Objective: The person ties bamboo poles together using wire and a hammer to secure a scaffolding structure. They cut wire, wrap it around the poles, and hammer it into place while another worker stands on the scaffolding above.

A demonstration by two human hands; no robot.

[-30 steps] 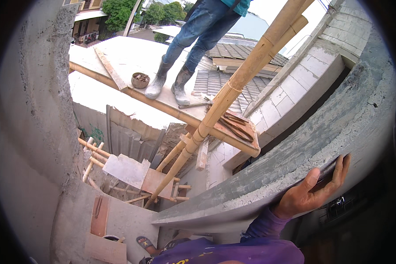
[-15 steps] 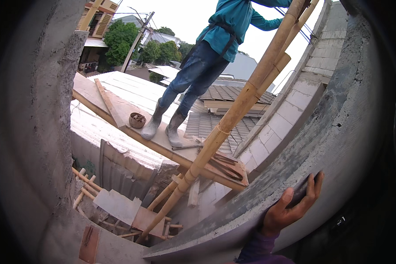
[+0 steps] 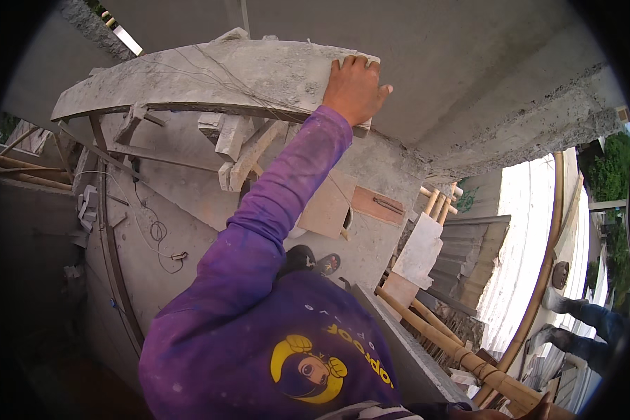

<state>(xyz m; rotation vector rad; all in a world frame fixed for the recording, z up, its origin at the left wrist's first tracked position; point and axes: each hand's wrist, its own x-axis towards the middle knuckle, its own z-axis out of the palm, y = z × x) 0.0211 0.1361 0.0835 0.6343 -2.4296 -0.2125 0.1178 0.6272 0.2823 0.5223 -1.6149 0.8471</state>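
My left arm, in a purple sleeve, stretches up to the right-hand end of a long, dusty grey board [image 3: 273, 70]. There my left hand [image 3: 357, 87] is closed over the end, its fingers bent over the far edge and its thumb out to the right. Thin wires or strings lie across the board, and rough wooden pieces [image 3: 234, 136] stand beneath it. At the lower right edge, what looks like part of my right hand [image 3: 537, 411] shows near a bamboo pole [image 3: 490, 374]. Its fingers are mostly cut off and dark.
A low wall [image 3: 392, 336] borders the drop at my right. Beyond it, another person's boots [image 3: 549, 301] stand on a bamboo-edged platform beside white roofing [image 3: 518, 245]. A loose cable [image 3: 159, 231] trails over the concrete floor, and a reddish panel [image 3: 378, 204] carries a dark tool.
The view has swung from the opening and the person on the platform to the floor and the board inside. My left hand has come into sight; my right hand is now at the lower edge.
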